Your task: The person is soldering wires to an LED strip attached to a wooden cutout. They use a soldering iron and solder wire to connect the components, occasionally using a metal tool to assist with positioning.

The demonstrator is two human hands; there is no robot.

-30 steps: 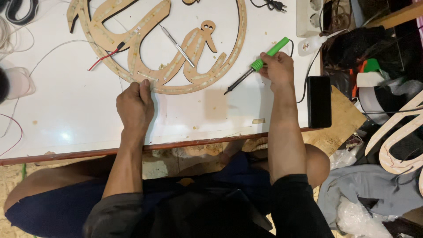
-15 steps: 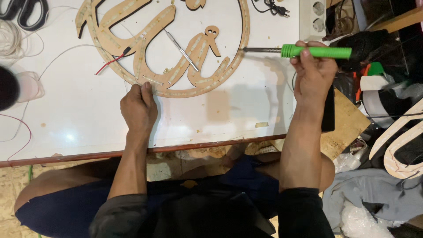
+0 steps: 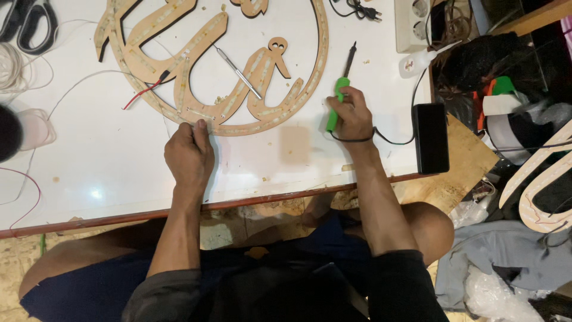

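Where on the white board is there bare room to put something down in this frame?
Bare white board lies between the left hand, the board's front edge and the thin wires at left; a smaller patch sits between both hands. Crowded: the wooden cutout on top, and the right hand with the green soldering iron.

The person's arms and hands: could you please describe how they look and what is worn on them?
Both the left hand and the right hand are bare, with no gloves, rings or watch visible. The forearms are uncovered; dark sleeves are pushed up to about the elbows. The fingers carry no tape or markings.
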